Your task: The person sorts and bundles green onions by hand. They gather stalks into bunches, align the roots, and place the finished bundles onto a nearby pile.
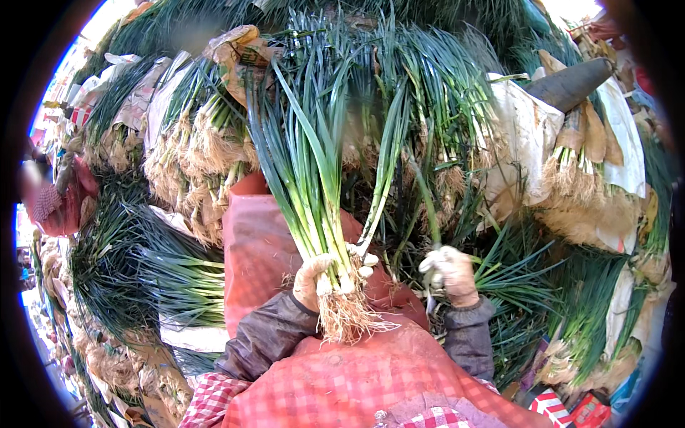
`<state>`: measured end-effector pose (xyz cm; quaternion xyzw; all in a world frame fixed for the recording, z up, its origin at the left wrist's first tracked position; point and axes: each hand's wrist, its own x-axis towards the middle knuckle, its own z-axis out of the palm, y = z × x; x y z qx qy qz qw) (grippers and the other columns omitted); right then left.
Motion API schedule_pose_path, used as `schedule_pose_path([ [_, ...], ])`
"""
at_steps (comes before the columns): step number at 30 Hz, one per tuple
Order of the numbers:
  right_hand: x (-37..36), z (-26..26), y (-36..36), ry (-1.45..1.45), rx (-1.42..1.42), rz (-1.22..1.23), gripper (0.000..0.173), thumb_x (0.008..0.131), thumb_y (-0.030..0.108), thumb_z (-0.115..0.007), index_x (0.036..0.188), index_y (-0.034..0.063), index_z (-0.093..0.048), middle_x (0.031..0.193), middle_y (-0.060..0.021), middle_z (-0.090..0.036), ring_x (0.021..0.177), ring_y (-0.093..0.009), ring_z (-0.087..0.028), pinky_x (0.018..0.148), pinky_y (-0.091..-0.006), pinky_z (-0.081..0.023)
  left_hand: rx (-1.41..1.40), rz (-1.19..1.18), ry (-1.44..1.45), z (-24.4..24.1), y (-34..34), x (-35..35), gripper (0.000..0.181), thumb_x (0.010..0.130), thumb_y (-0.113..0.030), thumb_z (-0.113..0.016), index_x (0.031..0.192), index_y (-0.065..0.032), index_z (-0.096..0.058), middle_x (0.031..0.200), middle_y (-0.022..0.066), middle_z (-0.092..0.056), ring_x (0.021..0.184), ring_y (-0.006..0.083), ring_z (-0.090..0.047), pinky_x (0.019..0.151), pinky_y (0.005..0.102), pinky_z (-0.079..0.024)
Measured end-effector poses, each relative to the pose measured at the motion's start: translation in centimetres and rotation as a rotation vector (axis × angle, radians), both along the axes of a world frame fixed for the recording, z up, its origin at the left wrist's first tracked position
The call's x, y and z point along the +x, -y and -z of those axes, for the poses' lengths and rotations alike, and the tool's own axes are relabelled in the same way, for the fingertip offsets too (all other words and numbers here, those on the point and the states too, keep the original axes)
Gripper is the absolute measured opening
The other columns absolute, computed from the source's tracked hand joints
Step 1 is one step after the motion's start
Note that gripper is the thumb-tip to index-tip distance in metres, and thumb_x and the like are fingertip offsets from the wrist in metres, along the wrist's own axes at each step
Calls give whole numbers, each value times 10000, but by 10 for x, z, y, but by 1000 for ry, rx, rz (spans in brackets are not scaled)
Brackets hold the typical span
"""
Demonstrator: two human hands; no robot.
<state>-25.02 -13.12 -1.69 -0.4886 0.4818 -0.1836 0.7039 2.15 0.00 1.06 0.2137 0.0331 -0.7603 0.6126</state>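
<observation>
My left hand (311,278) grips a bunch of green onions (321,214) near its white bases. The pale roots (353,315) hang below that hand, over the red apron (342,364), and the dark green leaves spread upward and away from me. One stalk (386,192) in the same grip leans off to the right. My right hand (452,273), slightly blurred, has its fingers closed around a single limp green onion stalk (429,208). It is apart from the bunch. A paler strand shows just beneath the right fingers, too blurred to tell its part.
Rooted green onion bundles (198,144) are stacked ahead and at both sides, some wrapped in pale sheeting (519,128). Trimmed-looking onions (192,283) lie left of the apron. A dark tapered object (570,85) juts out at upper right. Loose leaves (514,273) lie beside my right hand.
</observation>
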Motion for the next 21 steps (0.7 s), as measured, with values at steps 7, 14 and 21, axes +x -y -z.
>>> schedule_pose_path([
  [7, 76, -6, 6, -282, -382, -131, 309, 904, 312, -654, 879, 5, -621, 741, -34, -599, 675, -100, -539, 613, -271, -447, 90, 143, 214, -4, 4, -9, 581, 847, -307, -625, 1279, 54, -482, 1255, 231, -567, 1179, 373, -565, 1015, 440, -460],
  [14, 113, 5, 19, -285, -639, -349, 330, 903, 310, -588, 775, 7, -611, 644, -151, -577, 609, -297, -589, 579, -404, -452, 91, 75, 378, -5, 1, -13, 449, 865, -183, -643, 1255, -8, -506, 1069, 130, -648, 941, 244, -660, 804, 361, -567],
  [21, 74, -40, -10, 282, -270, -345, 107, 907, 86, -560, 845, -1, -575, 756, -73, -600, 527, -174, -539, 498, -316, -460, 102, 89, 365, -2, 0, -10, 447, 866, -217, -654, 1240, -11, -521, 1069, 140, -651, 936, 240, -663, 788, 344, -569],
])
